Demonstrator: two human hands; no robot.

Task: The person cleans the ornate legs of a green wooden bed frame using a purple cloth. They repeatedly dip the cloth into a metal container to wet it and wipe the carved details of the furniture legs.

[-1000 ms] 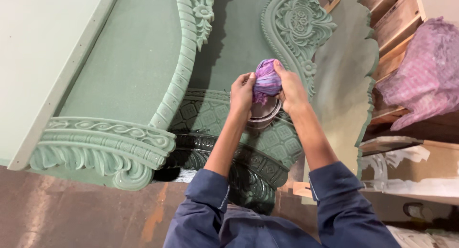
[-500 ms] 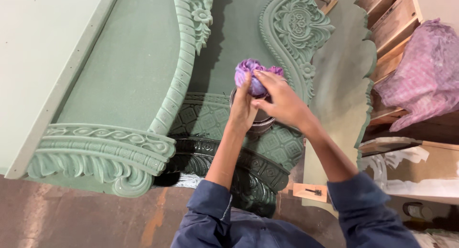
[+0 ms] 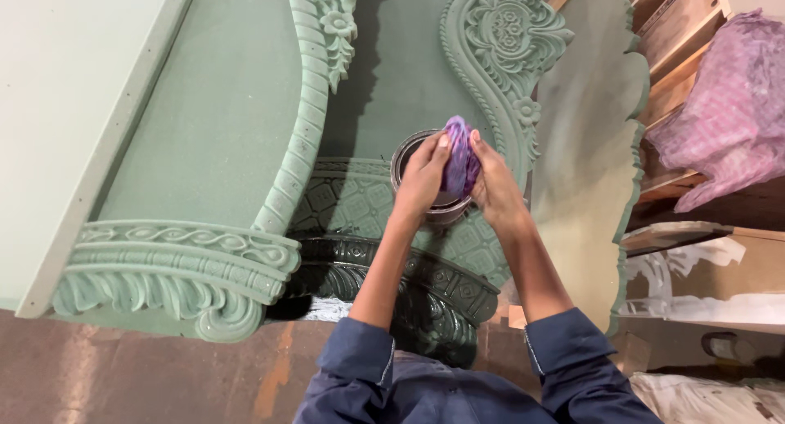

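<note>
Head view: left hand (image 3: 423, 179) and right hand (image 3: 493, 185) both clenched on a purple cloth wad (image 3: 459, 158), pressed between them. Wad sits directly over a small round metal tin (image 3: 409, 158); left grip overlaps the tin's rim. Tin rests on a green carved panel (image 3: 384, 80), near its ornate lower edge. Pink plastic-wrapped bundle (image 3: 728, 121) on wooden shelving at right, well apart.

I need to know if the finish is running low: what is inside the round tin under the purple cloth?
The tin shows only a dark interior on its left side. The purple cloth, held by the left hand and right hand, covers the rest, so its contents and level cannot be seen.
</note>
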